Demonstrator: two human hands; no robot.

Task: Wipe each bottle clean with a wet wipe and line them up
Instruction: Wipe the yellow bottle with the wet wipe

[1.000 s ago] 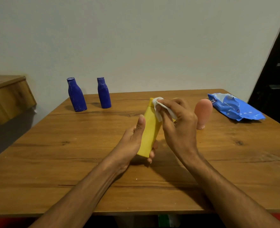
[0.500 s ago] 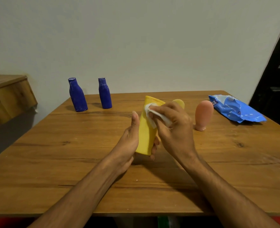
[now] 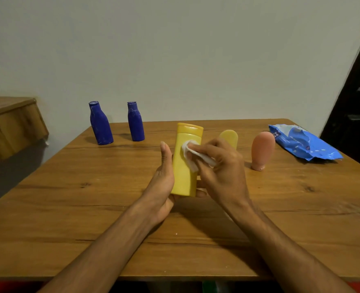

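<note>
The yellow bottle (image 3: 184, 176) stands nearly upright, cap at the top, over the middle of the wooden table (image 3: 69, 208). The left hand (image 3: 162, 187) grasps its lower half, with the thumb straight up along the left side and the fingers wrapped behind, their tips showing at the base. The right hand (image 3: 223, 168) pinches a crumpled white wet wipe (image 3: 192, 153) in curled fingers and presses it against the upper front of the bottle, just under the cap.

Just behind the right hand, a rounded yellow bottle (image 3: 229, 137) is partly hidden. Beside it on the right, a pink bottle (image 3: 261, 149) stands with its narrow end down. Farther right, near the table's far corner, lies a blue wipes pack (image 3: 301, 144), its top flap open.

Two blue bottles stand upright near the far left edge, close together but apart: the left blue bottle (image 3: 100, 123) and the right blue bottle (image 3: 135, 122). A wooden ledge (image 3: 9, 123) juts out left of the table, and a dark door (image 3: 359, 102) fills the right edge.
</note>
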